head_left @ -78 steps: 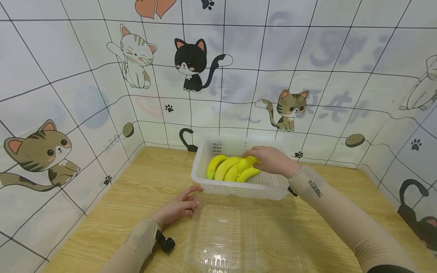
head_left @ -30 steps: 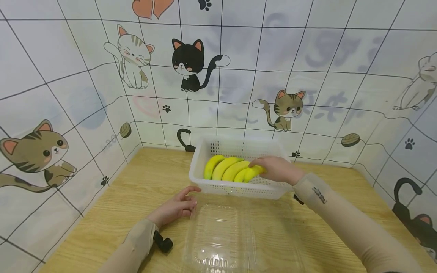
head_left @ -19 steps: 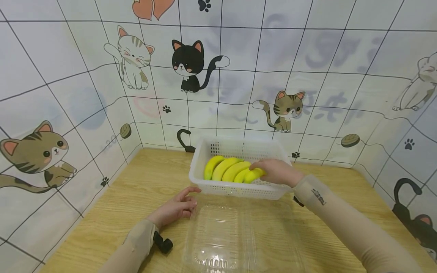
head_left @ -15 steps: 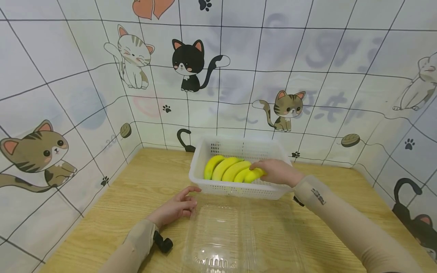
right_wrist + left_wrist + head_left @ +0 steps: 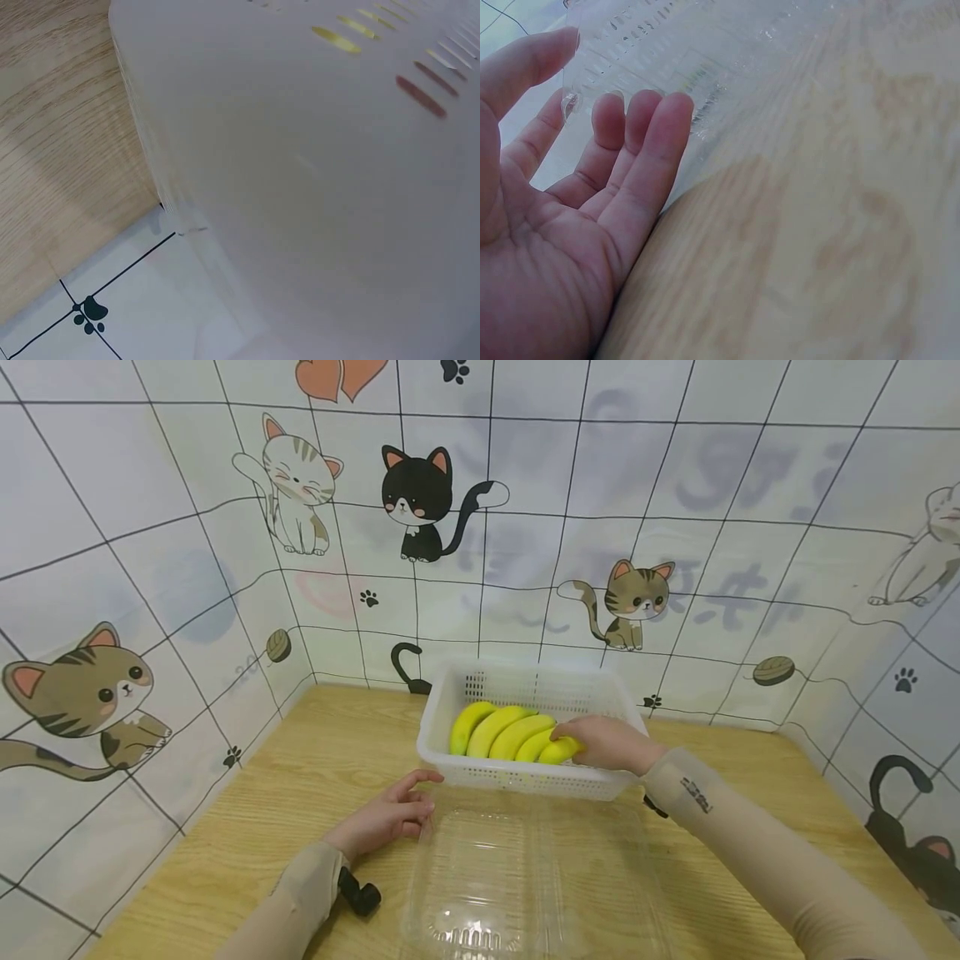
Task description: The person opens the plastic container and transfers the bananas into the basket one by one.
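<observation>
A row of several yellow bananas (image 5: 503,731) lies side by side in a white perforated basket (image 5: 480,771). My right hand (image 5: 606,743) reaches over the basket's right part and grips the rightmost banana (image 5: 558,751), fingers curled over its upper end. In the right wrist view the basket's wall (image 5: 285,187) fills most of the picture and hides that hand. My left hand (image 5: 386,817) rests on the table, fingers loosely bent and holding nothing. Its fingertips are at the left edge of a clear plastic clamshell box (image 5: 480,868), which lies unfolded in front of the basket.
The wooden table (image 5: 337,727) meets walls covered in a cat-print sheet (image 5: 525,543) at the back and both sides. The basket stands close to the back wall. A black wrist camera (image 5: 360,893) hangs at the left sleeve.
My right hand has lowered its banana from on top of the others to the right end of the row, then shifted slightly further right and down. The left hand has stayed put.
</observation>
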A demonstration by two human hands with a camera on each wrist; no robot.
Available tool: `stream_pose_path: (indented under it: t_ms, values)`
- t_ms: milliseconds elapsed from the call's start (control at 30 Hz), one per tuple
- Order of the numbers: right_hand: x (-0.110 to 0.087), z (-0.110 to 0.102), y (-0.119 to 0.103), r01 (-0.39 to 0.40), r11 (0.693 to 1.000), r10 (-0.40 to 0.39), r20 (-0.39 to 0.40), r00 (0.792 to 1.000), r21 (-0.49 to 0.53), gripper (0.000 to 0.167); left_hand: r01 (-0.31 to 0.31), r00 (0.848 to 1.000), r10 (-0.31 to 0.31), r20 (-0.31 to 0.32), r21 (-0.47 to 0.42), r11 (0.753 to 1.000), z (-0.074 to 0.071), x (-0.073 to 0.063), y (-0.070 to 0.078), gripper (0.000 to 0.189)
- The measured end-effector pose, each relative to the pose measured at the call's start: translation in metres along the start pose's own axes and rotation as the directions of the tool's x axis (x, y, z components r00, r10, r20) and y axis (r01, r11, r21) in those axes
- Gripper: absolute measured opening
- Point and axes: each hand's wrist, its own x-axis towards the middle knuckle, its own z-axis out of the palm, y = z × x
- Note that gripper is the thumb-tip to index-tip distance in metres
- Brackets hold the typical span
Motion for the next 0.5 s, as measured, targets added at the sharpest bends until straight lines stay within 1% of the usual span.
stream_pose_path:
  t_ms: [500]
  values:
    - [0.0047, 0.0053, 0.0006, 0.022, 1.000, -0.022, 0.001, 1.000, 0.017, 0.041, -0.010, 1.000, 0.010, 0.008, 0.002, 1.000, 0.0003, -0.0006, 0.0002, 0.050]
